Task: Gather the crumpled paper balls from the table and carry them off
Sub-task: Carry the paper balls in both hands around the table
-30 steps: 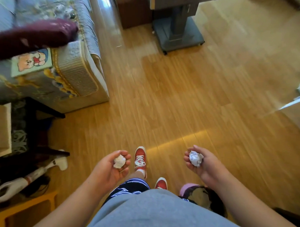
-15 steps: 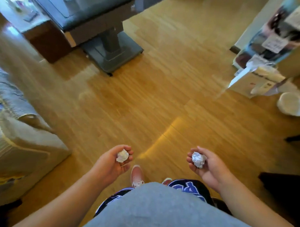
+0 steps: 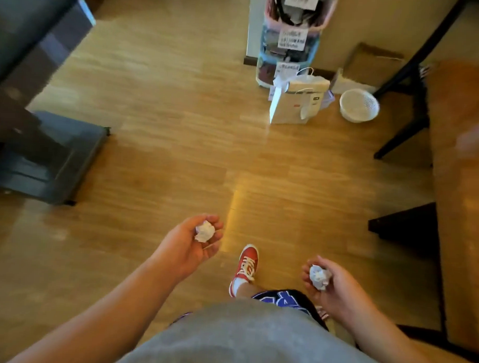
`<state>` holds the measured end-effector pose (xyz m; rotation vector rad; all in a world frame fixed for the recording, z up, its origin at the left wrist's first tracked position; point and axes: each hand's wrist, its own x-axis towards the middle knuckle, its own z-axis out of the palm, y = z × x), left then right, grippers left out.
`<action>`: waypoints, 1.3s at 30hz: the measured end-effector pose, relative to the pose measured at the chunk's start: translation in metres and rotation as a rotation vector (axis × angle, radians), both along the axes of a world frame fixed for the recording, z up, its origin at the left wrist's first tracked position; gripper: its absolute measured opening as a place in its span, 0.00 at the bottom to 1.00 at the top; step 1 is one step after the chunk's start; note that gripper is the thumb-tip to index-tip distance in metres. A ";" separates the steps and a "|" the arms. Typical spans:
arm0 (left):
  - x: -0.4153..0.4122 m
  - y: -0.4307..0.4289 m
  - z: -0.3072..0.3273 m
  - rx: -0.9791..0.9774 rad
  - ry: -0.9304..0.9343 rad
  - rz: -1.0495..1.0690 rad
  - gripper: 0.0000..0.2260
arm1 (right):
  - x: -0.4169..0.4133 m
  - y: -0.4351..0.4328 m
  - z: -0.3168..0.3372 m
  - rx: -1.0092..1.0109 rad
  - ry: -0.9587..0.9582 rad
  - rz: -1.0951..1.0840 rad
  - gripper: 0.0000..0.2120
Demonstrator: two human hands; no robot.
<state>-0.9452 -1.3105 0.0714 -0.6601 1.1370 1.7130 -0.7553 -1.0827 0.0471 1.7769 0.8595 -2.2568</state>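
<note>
Gathering looks done: left hand cups one paper ball, right hand curls around another, carrying unfinished, white basket well ahead.

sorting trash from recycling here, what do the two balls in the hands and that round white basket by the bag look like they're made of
Ball in the left hand: white paper, matte, with sharp creases and folded facets.
Ball in the right hand: also crumpled white paper, with faint grey marks, possibly print.
Round white basket: probably plastic; its wall shows a fine perforated mesh and a smooth molded rim, though blur leaves this open.
</note>
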 end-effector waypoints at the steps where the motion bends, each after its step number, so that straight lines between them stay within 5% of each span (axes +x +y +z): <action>1: -0.010 0.010 0.001 -0.011 -0.007 -0.009 0.07 | -0.012 0.010 0.000 -0.011 0.006 -0.013 0.10; 11: -0.102 0.066 0.001 -0.115 -0.058 0.042 0.08 | -0.158 0.100 0.010 0.006 0.160 0.050 0.10; 21: -0.258 0.198 -0.018 -0.127 -0.064 -0.174 0.08 | -0.280 0.207 0.004 0.047 0.152 -0.137 0.09; 29: -0.338 0.384 -0.010 -0.139 0.051 -0.638 0.07 | -0.251 0.279 0.015 0.076 0.106 -0.550 0.09; 39: -0.276 0.614 -0.003 -0.027 0.065 -1.031 0.09 | -0.161 0.335 0.005 0.074 -0.069 -0.942 0.10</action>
